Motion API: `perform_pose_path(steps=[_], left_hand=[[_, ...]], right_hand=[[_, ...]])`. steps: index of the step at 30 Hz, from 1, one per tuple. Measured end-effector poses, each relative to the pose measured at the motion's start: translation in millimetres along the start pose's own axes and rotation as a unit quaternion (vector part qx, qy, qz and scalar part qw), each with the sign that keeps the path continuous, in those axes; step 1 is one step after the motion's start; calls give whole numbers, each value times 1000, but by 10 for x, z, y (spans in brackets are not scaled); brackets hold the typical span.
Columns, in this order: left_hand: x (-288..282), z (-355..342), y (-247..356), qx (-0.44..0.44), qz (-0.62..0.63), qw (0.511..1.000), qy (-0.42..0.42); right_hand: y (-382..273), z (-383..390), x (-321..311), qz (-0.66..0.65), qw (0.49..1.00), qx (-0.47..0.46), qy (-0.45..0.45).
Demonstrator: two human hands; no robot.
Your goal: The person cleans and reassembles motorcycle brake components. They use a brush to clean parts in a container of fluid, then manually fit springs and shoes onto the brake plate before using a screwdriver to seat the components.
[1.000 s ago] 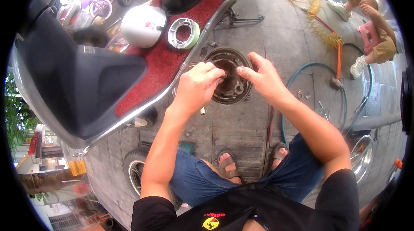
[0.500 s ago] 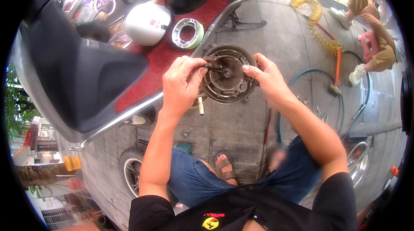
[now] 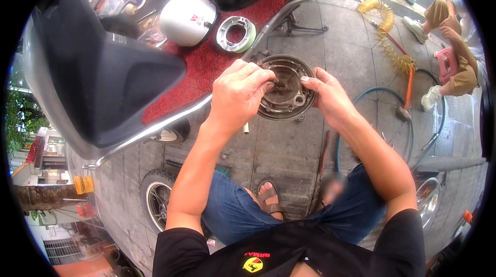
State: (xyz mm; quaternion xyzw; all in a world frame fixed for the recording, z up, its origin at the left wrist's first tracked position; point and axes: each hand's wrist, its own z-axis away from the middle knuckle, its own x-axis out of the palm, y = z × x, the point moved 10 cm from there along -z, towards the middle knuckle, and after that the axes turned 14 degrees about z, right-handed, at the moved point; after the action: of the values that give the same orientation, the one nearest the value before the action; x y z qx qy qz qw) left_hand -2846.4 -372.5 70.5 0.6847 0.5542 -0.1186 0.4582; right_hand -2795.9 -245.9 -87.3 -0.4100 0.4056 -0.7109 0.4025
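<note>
A round, dark, greasy drum brake plate (image 3: 302, 70) hangs over the pavement, its ribbed inner side facing up. My right hand (image 3: 330, 93) grips its right rim, thumb on the inner edge and fingers wrapped behind. Over the plate's left half, my left hand (image 3: 243, 88) is closed in a pinch on a small dark metal part near the central hub; the fingers mostly hide it. A round hole with a bright rim (image 3: 298, 100) shows at the plate's lower right. Just beyond, a ring-shaped pair of brake shoes (image 3: 236, 34) with pale green lining lies on the red mat (image 3: 199, 67).
A scooter with a dark seat (image 3: 108, 80) fills the left; a white helmet (image 3: 187, 20) rests on its footboard. Wheels (image 3: 157, 199) lie beside my legs. A yellow coiled air hose (image 3: 385, 24) and blue hose (image 3: 356, 96) cross the pavement. Another person sits at right on a pink stool (image 3: 445, 65).
My left hand has moved right and inward over the plate, covering the dark peg-like part that showed between its fingers. The plate sits slightly further right in view; my right hand keeps its hold.
</note>
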Motion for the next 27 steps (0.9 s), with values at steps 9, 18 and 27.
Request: perform_pose_path(steps=[9, 18, 27], left_hand=[[-186, 90, -244, -78, -13, 996, 31], [-1074, 414, -108, -103, 106, 961, 234], [-955, 370, 126, 7, 199, 963, 180]], right_hand=[[-221, 20, 66, 181, 973, -140, -6], [72, 62, 167, -64, 996, -21, -53], [-314, 186, 258, -24, 976, -211, -55]])
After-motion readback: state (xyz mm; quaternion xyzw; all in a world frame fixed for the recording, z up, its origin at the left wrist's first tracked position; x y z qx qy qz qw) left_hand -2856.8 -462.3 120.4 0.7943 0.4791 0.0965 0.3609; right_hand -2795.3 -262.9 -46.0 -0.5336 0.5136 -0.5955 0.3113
